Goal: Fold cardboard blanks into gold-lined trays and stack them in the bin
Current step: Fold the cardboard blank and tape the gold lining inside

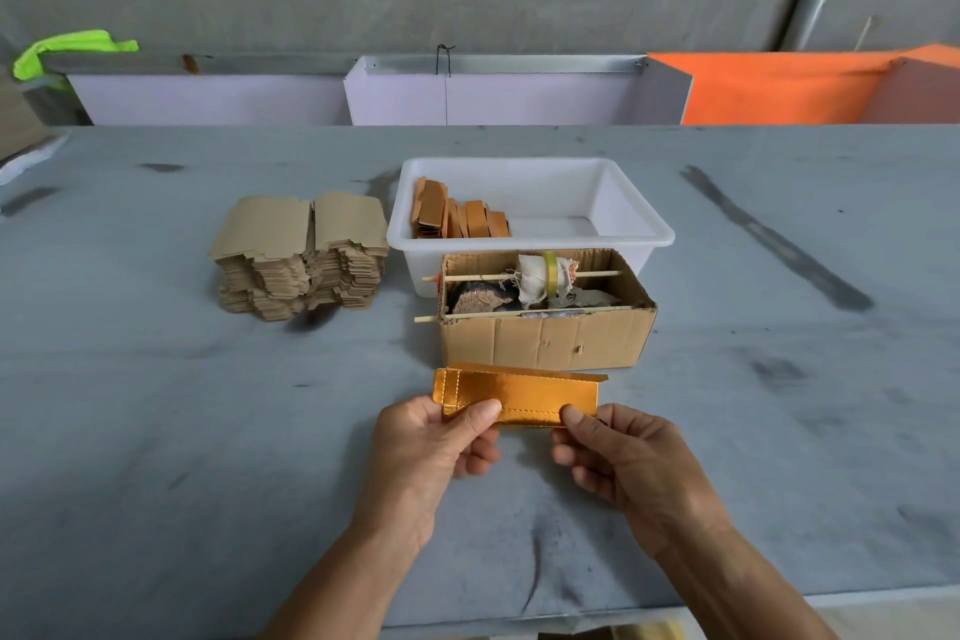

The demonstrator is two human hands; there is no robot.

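Lower centre of frame, above the desk [156, 405]: gold-lined blank [519, 398], long axis left-right, near edge pinched by left hand [431, 447] and right hand [623, 463]; bin [639, 224] straight beyond.

Glossy gold-foil tray [519, 398]; matt cardboard blanks [301, 257]; smooth plastic bin [634, 224].

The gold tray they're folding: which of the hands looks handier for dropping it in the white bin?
Probably right. Both hands pinch the gold tray, but the white bin, with its open space, sits slightly rightward, nearer the right hand than the left hand.
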